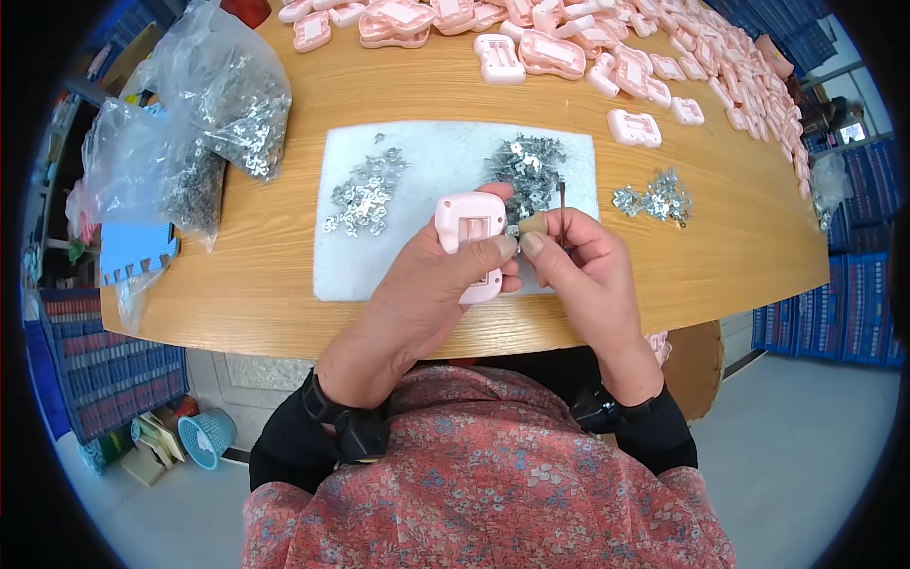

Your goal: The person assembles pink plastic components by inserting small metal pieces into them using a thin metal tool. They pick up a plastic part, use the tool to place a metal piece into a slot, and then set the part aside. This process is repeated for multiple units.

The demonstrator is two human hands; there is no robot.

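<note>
A pale pink plastic casing (455, 211) with a recessed compartment is gripped in my left hand (431, 275), its thumb lying across the front. My right hand (583, 270) is closed right beside it, thumb and forefinger pinched at a small metal piece (513, 230) by the left thumb tip. A thin dark rod-like tool (562, 204) sticks up from between the right fingers; its lower end is hidden. Something tan covers the right forefinger's tip. Under both hands lies a white foam sheet (427, 142), with a dense heap of metal pieces (531, 161) and a looser heap (365, 194).
Another small pile of metal pieces (656, 197) lies on the wooden table (749, 247) to the right. Many pink casings (553, 55) spread along the far and right side. Clear bags of metal parts (237, 95) stand at left, near a blue foam mat (137, 248).
</note>
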